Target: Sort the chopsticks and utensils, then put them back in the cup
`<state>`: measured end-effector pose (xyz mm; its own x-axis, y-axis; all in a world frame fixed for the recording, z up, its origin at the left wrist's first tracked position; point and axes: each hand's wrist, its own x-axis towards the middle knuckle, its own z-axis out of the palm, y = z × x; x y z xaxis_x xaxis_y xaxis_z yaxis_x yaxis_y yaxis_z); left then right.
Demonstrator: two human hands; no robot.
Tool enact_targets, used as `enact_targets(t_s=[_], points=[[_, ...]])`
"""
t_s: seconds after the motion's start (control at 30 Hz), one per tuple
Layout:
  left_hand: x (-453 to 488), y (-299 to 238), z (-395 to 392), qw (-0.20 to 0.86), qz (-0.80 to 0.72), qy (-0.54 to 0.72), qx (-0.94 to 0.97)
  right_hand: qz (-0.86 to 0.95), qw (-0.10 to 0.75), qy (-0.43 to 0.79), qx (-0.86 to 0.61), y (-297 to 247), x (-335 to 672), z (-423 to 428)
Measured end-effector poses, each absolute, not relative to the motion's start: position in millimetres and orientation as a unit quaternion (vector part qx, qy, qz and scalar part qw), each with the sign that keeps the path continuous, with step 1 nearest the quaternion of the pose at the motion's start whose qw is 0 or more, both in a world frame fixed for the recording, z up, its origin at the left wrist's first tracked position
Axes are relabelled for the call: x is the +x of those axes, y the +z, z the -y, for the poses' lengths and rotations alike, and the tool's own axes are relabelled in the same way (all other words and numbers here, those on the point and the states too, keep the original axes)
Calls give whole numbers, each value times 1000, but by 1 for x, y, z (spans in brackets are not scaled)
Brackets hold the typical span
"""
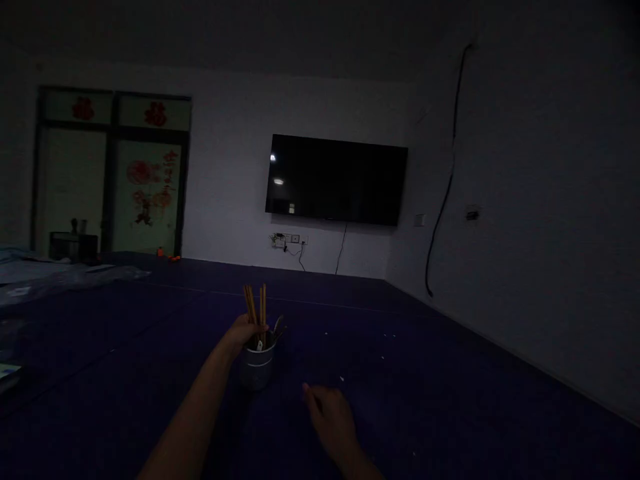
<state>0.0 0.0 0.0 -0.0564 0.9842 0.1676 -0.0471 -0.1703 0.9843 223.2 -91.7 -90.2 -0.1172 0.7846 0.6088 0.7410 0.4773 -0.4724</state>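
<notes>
A grey utensil holder [257,370] stands upright on the dark blue surface. Several wooden chopsticks [263,303] rise out of it, and a spoon [278,325] leans against its right side. My left hand [244,331] reaches to the holder's top with its fingers closed around some of the chopsticks; part of the grip is hidden behind them. To the right of the holder and nearer to me, my right hand [330,410] is low over the surface. Its fingers are curled in and its thumb points forward, with nothing visible in it.
Small white scraps [342,379] dot the dark blue surface [425,400] on the right. Clear plastic wrapping [75,277] lies at the far left, with small orange objects [174,258] at the back edge. A television [337,180] hangs on the far wall. The room is dim.
</notes>
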Motion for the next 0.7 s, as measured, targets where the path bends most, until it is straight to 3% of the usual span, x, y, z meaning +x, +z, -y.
enact_targets(t_s=[0.33, 0.7], points=[[-4, 10, 7, 451, -438, 542, 558, 753, 431, 46, -495, -93, 225, 90], [1, 25, 11, 399, -412, 622, 533, 758, 413, 39, -503, -92, 224, 93]])
